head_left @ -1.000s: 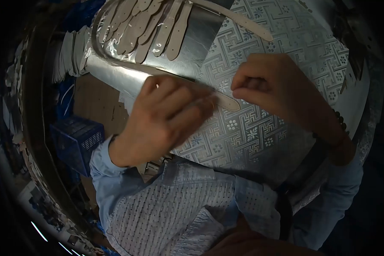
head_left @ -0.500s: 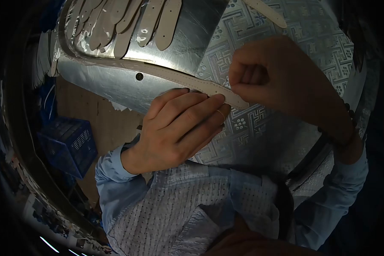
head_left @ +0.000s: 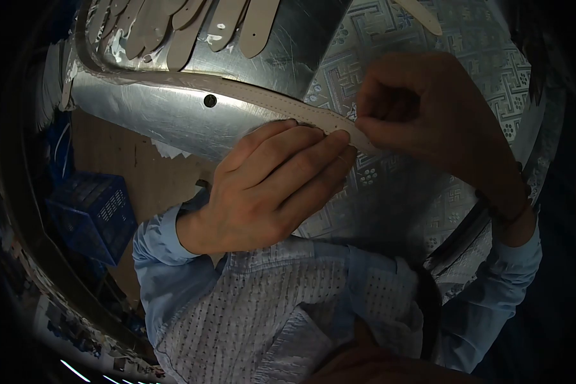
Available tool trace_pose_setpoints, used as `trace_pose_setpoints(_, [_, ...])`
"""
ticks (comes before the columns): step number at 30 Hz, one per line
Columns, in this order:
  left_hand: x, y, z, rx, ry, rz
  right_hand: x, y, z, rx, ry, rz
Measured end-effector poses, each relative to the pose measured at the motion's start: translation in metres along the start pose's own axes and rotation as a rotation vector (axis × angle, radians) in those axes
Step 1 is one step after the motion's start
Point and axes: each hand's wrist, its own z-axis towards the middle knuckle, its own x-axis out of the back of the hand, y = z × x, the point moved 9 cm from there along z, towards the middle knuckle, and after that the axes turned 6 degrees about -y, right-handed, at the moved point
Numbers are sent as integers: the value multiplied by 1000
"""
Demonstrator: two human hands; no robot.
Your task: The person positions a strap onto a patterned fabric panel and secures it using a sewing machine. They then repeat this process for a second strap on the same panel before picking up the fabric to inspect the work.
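A long beige leather strap with stitching along it runs over the metal plate to a rounded, holed end. My left hand grips the strap near this end, fingers laid across its near edge and thumb hidden beneath. My right hand is curled in a pinch at the strap's far edge, close to the tip. Its thumb and forefinger meet right beside the leather, and whatever may be between them is too small or dark to make out.
Several more beige straps lie side by side on the metal plate, which has a round dark hole. Another strap end rests on the patterned table cover. A blue crate stands on the floor at left.
The strap's end and both hands have shifted slightly right in view. My right thumb and forefinger are now closer to the strap's upper edge. My left hand keeps its hold.
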Motion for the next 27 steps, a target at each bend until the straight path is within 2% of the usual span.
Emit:
trace_pose_setpoints(8, [1,0,-1,11,-13,-21,4,-5,0,20,6,78])
trace_pose_setpoints(11, [3,0,-1,20,-10,-14,5,-16,2,-121,-55,32])
trace_pose_setpoints(14, [4,0,1,6,3,-6,9,-27,2,15,9,-94])
trace_pose_setpoints(17, [5,0,0,10,16,-15,5,-20,4,-148,-69,-23])
trace_pose_setpoints(20, [5,-1,2,15,6,-36,6,-26,3,20,-6,-109])
trace_pose_setpoints(23, [6,0,2,7,5,-37,9,-31,5,18,-13,-124])
trace_pose_setpoints(26, [5,0,1,3,5,-48,6,-25,7,-158,-84,-102])
trace_pose_setpoints(27, [4,-1,-1,3,6,-52,5,-28,8,-131,-87,-117])
